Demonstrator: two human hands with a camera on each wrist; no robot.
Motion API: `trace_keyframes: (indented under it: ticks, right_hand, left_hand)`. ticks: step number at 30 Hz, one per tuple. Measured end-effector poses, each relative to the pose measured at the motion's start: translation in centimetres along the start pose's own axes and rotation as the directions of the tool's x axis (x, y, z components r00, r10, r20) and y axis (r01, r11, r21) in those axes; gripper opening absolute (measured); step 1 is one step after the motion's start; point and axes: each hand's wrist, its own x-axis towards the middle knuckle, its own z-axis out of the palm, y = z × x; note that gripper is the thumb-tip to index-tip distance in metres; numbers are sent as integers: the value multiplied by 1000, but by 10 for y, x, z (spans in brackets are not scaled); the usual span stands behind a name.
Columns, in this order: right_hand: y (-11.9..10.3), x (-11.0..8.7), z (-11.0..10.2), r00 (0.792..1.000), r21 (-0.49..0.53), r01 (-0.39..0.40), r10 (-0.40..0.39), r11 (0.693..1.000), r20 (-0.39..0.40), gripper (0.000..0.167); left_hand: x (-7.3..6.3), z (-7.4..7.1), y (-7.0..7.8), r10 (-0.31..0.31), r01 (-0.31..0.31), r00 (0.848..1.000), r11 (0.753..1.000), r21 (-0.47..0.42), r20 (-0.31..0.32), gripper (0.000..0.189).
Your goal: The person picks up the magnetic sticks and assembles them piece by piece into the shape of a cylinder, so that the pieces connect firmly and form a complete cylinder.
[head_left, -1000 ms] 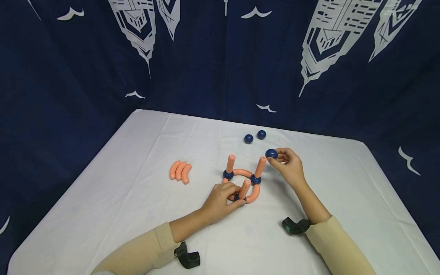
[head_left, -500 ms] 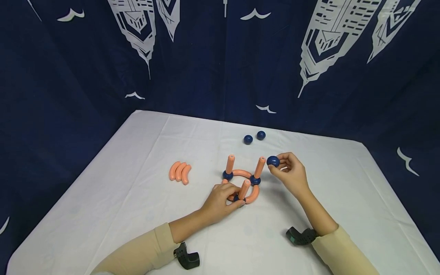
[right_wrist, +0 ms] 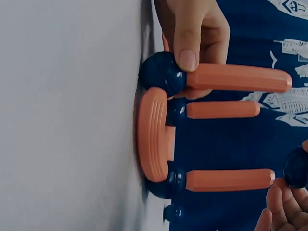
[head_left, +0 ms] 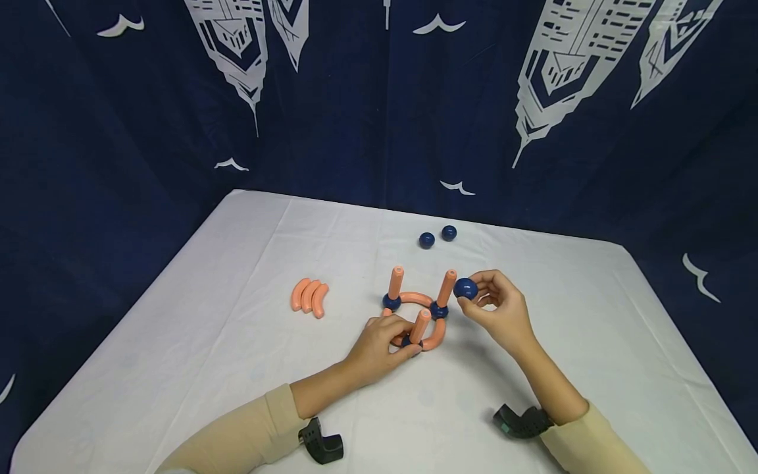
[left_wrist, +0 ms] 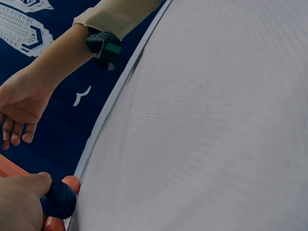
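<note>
A ring of curved orange rods (head_left: pixel 416 298) joined by dark blue balls lies on the table, with three straight orange rods (head_left: pixel 447 288) standing up from it. My left hand (head_left: pixel 373 349) grips the near blue ball (right_wrist: pixel 161 74), its thumb by the base of that ball's upright rod (right_wrist: pixel 236 78). Between right thumb and fingers I pinch a loose blue ball (head_left: pixel 465 288). My right hand (head_left: pixel 503 319) holds it in the air just right of the far-right upright's top; whether they touch I cannot tell. In the left wrist view, that ball is out of sight.
Two more blue balls (head_left: pixel 427 240) rest toward the back of the white table (head_left: pixel 237 250). Several curved orange rods (head_left: pixel 307 295) lie side by side left of the ring. A dark blue curtain (head_left: pixel 355 118) hangs behind the table's far edge.
My right hand has come down and nearer with its blue ball, lately shifting slightly left toward the far-right upright. The left hand keeps its grip on the ring.
</note>
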Motion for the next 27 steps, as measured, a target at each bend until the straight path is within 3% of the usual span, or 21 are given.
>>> trace_keyframes:
  ticks: [6, 14, 27]
  right_hand:
    - [15, -4, 5, 997, 64, 66, -68, 996, 28, 35]
    - [2, -8, 15, 974, 106, 180, -192, 978, 119, 37]
    - [-1, -9, 26, 961, 81, 206, -217, 975, 171, 34]
  left_hand:
    - [0, -1, 0, 10, -10, 1000, 1000, 10, -10, 24]
    - [0, -1, 0, -2, 2, 1000, 1000, 16, -3, 24]
    - [0, 0, -1, 9, -9, 1000, 1000, 15, 4, 24]
